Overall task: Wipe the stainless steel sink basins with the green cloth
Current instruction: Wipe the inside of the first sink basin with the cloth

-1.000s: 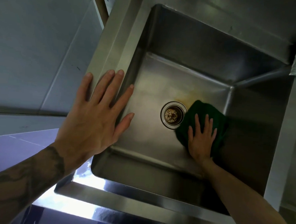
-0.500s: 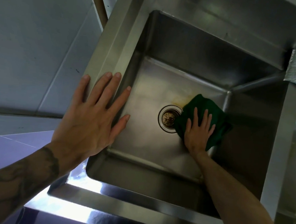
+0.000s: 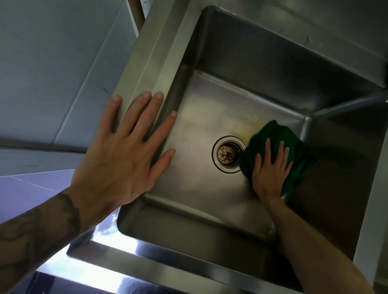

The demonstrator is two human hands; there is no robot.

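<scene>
Slid slightly off drain point(image 3: 227, 154): green cloth point(image 3: 274, 134), under flat right hand point(image 3: 270, 174).

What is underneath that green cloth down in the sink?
The green cloth lies on the basin floor, right beside the drain. A yellowish stain reaches its edge; whether it continues beneath is hidden. The right hand presses on top.

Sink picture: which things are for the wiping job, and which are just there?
For the job:
green cloth, pressed under the flat right hand
sink basin
left hand, resting flat on the sink rim

Just there:
drain strainer, beside the cloth
grey wall panels
purple tiles
</scene>
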